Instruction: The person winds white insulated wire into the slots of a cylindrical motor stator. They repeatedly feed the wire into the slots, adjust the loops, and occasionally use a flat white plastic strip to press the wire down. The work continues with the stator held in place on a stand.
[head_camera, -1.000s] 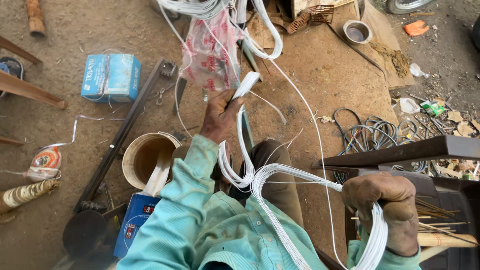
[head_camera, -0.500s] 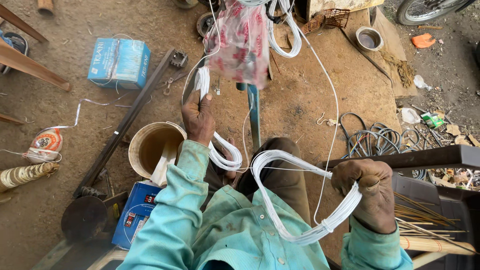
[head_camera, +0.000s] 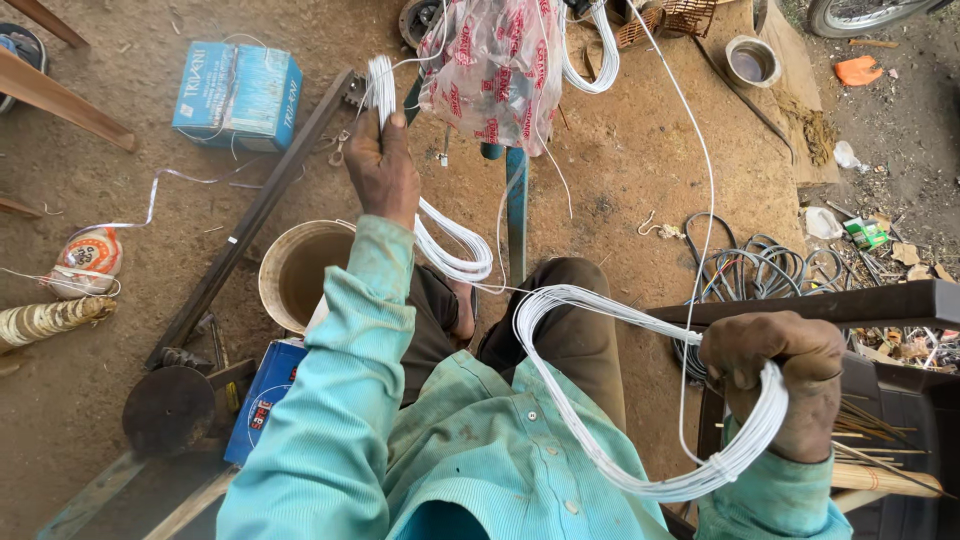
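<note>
Both hands closed: left hand (head_camera: 383, 165) & right hand (head_camera: 790, 385) each grip looped white wire bundle (head_camera: 600, 400).

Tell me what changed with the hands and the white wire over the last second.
The left hand rose away from the body, drawing its bundle of white wire upward toward the hanging plastic bag. The right hand kept its grip on the large wire coil. The bucket and blue box stayed put.
</note>
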